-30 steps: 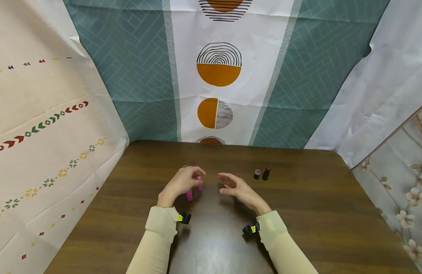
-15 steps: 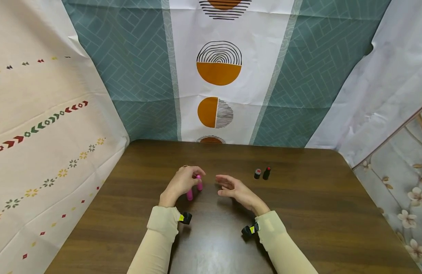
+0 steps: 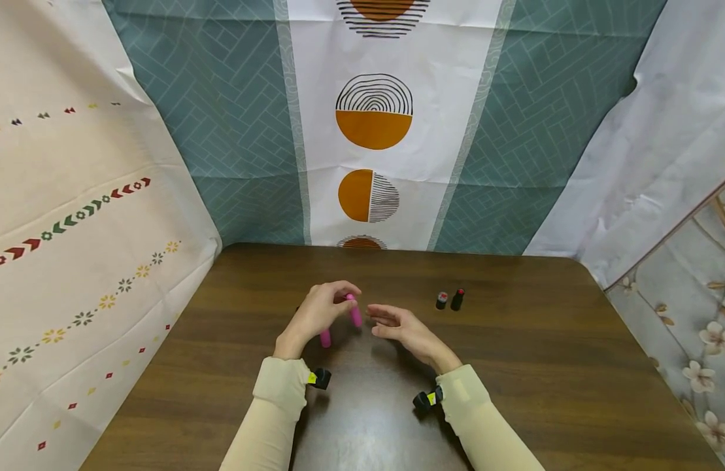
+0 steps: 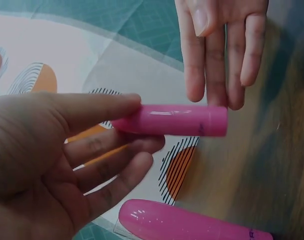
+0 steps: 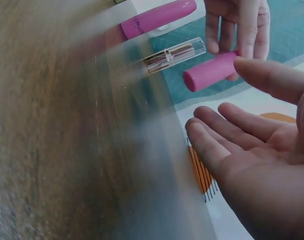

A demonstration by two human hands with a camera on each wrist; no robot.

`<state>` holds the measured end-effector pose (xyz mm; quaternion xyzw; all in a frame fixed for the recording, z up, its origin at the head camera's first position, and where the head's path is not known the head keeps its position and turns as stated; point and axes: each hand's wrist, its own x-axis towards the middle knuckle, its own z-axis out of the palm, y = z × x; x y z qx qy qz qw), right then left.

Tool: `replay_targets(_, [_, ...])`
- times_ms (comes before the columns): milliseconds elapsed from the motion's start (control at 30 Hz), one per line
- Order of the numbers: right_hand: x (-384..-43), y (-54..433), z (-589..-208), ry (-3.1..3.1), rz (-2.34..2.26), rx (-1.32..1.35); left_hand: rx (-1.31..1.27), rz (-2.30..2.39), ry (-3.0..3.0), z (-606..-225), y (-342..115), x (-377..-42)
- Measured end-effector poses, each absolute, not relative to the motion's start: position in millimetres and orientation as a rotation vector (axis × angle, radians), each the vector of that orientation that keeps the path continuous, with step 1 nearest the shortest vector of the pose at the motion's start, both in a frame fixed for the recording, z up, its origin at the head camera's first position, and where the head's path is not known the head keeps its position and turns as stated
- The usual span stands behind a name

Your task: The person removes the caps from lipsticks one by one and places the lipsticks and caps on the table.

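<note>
My left hand [image 3: 318, 313] pinches a pink lipstick tube [image 4: 187, 120] near one end, between thumb and fingers, raised off the table and tilted. Its free end points toward my right hand [image 3: 414, 332]. That hand's fingers are extended and hold nothing; in the right wrist view, the tube [image 5: 210, 72] is just beyond the fingertips, apart from them. Below my left hand, a second pink tube [image 3: 325, 338] stands on the table, partly hidden in the head view. A clear-capped lipstick [image 5: 176, 56] stands near it, seen in the right wrist view.
Two small dark cylinders with red on top, a shorter one [image 3: 441, 300] and a taller one [image 3: 457, 300], stand right of my hands on the brown table [image 3: 544, 353]. Patterned cloth [image 3: 374, 157] hangs behind the table's far edge.
My left hand has lifted the pink tube and brought it rightward, tilting it. My right hand has drifted slightly left, so the hands are closer. The dark cylinders stay put.
</note>
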<state>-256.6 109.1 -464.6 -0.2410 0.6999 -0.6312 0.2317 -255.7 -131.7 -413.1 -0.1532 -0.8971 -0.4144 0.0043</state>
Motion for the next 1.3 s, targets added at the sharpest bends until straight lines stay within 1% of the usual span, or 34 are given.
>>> replay_targets(400, [-252,106,-459,1.963,-1.789,-0.628,-0.550,-1.437,-2.714,-412,-122,-255])
replay_targets(833, [-253,107,-457,1.850,-1.914,-0.570,-0.483,-1.528,-2.535,-420,-106,-257])
replay_targets(1033, [-253,108,-450,1.873,-1.949,-0.601,-0.496,-1.678,-2.460,-415,-101,-254])
replay_targets(1300, [-253,109,-449,1.854,-2.025,-0.531,-0.504,-1.938,-2.374,-418,-92,-251])
